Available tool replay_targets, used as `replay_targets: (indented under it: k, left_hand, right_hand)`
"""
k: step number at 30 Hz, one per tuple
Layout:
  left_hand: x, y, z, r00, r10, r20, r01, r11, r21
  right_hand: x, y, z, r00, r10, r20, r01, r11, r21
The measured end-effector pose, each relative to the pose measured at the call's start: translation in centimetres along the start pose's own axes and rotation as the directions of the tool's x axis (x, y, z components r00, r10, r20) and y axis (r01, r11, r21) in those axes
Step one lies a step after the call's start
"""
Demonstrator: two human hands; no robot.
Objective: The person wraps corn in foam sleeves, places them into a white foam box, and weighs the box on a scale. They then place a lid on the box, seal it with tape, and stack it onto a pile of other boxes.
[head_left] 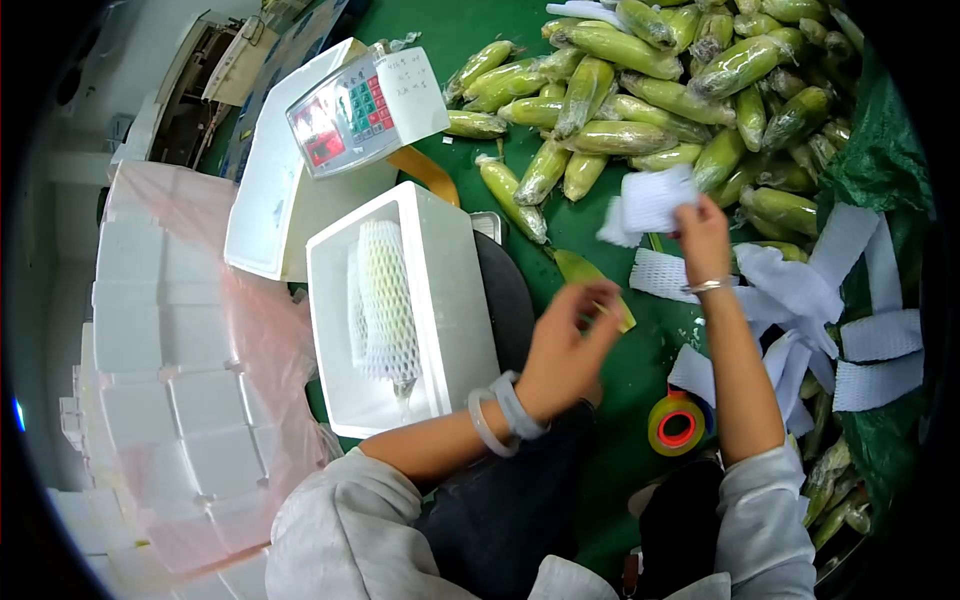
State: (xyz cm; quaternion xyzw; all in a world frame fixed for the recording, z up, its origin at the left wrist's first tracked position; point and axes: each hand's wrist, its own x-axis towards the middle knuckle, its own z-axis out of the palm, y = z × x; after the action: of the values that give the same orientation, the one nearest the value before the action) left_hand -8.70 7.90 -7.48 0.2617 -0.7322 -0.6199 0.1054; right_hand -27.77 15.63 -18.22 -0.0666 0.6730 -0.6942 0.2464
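Observation:
My right hand point(700, 235) is closed on a white foam net sleeve point(657, 200), held up in front of the heap of corn point(640, 110). Lower and to the left, my left hand point(577, 335) is blurred, its fingers curled close to a loose green husk leaf point(590, 280); whether it holds anything is unclear. Left of that hand stands an open white foam box point(455, 300). Inside it lies corn in a white foam net point(385, 300). More flat foam sleeves point(790, 285) lie beside my right forearm.
A digital scale display point(345, 115) stands over another white foam box point(265, 190). A roll of tape point(676, 424) lies on the green surface near my right forearm. Stacked white boxes point(150, 330) under pink plastic are at left, and green sacking point(885, 170) at right.

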Motion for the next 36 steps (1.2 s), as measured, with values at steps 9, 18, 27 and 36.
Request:
replay_targets:
  k: [9,18,27,36]
  left_hand:
    - [2.2,-5.5,3.7,0.967,-0.097,0.235,0.17,0.935,-0.312]
    - [2.2,-3.0,5.1,0.91,-0.24,0.339,0.327,0.916,-0.23]
    - [19.7,-8.6,10.6,0.947,-0.255,0.195,0.308,0.894,-0.325]
    - [25.0,-11.9,16.9,0.861,-0.359,0.362,0.508,0.654,-0.561]
  right_hand:
    - [-8.3,1.7,1.3,0.84,0.269,0.471,-0.507,0.699,0.504]
    - [-6.1,5.3,-2.2,0.961,0.213,0.178,-0.278,0.755,0.594]
    - [0.4,6.6,-7.6,0.997,0.079,0.011,-0.078,0.997,-0.012]
    - [12.7,8.7,-9.7,0.898,-0.411,-0.158,0.216,0.725,-0.654]
